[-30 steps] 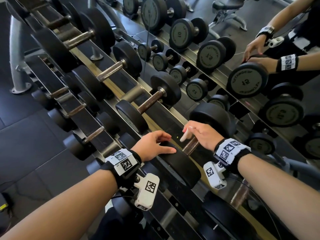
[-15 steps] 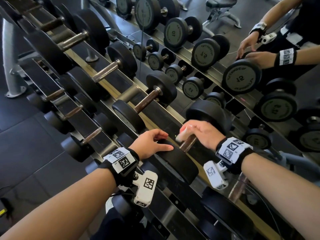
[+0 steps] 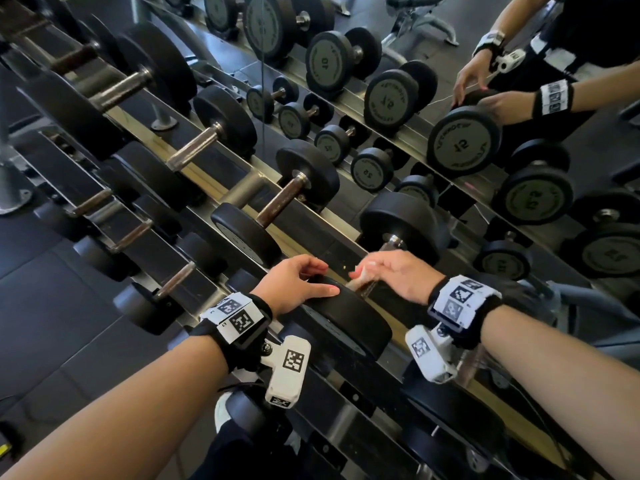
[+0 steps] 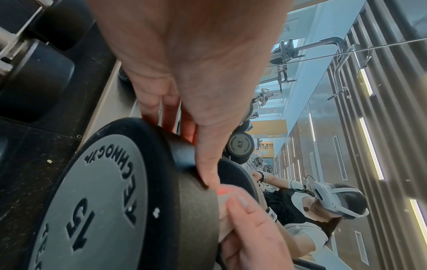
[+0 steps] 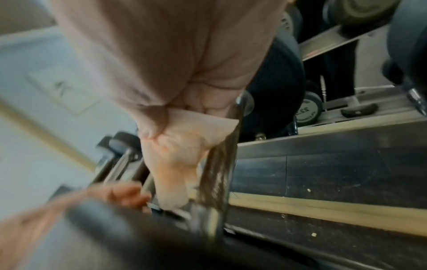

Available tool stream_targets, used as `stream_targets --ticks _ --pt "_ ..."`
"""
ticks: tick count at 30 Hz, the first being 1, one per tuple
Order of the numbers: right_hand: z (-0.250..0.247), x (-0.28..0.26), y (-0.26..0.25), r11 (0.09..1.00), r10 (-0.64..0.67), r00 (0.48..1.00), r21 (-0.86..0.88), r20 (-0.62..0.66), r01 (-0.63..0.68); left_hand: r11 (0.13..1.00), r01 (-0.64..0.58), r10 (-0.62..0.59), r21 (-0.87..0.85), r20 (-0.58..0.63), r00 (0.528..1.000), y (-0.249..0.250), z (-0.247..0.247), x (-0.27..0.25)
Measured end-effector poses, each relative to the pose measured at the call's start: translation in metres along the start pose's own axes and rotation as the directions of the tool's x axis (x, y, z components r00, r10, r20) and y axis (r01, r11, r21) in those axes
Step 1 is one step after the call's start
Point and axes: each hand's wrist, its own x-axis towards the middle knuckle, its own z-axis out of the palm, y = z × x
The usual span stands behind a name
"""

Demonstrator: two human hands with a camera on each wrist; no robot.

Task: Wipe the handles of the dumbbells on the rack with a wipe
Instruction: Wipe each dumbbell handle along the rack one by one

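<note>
Much of the room is dark rubber floor tiling (image 3: 52, 323), with a wall mirror (image 3: 588, 140) behind a long tiered steel rack (image 3: 242, 192). On its upper tier lies the black dumbbell marked 15 (image 3: 346, 323). The left hand (image 3: 294, 282) rests on its near head, fingers loose. The right hand (image 3: 398, 275) is clenched round the pale crumpled wipe (image 3: 360, 280) on the brown metal handle (image 5: 221, 164).

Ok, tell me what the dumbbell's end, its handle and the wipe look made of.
The end: matte black rubber, probably, with a smooth grey face plate. The handle: metal, dull brownish, perhaps worn or rusted. The wipe: thin pale paper or cloth, creased.
</note>
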Motion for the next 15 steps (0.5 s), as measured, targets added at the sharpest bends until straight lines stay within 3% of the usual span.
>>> stream_targets --ticks 2,4,5,7,9,12,15 --pt "-0.015 0.001 -0.007 0.992 0.01 0.98 0.126 -0.199 0.016 1.0 0.007 -0.007 -0.007 0.004 1.0 0.0 -0.001 0.001" --pt "-0.027 0.003 -0.011 0.991 -0.032 0.922 0.105 -0.386 0.078 1.0 0.012 -0.012 -0.011 0.012 1.0 0.0 -0.001 0.001" --pt "-0.029 0.003 -0.012 0.994 -0.062 0.905 0.059 -0.422 0.096 1.0 0.012 -0.012 -0.01 0.014 1.0 0.0 -0.001 0.002" --pt "-0.027 0.004 -0.016 0.992 -0.126 0.909 -0.053 -0.398 0.115 1.0 0.01 -0.01 -0.003 0.015 1.0 0.0 -0.001 0.002" --pt "-0.019 0.005 -0.013 0.977 -0.162 0.946 -0.178 -0.28 0.115 1.0 0.006 -0.006 0.002 0.016 1.0 0.0 -0.002 0.001" --pt "-0.005 0.003 -0.004 0.932 0.004 0.998 -0.362 -0.064 -0.027 1.0 0.003 -0.003 0.006 0.023 1.0 0.001 -0.002 0.001" --pt "0.007 -0.007 0.0 0.944 0.063 0.994 -0.317 -0.089 -0.088 1.0 0.002 -0.002 0.012 0.027 1.0 0.001 -0.002 0.002"
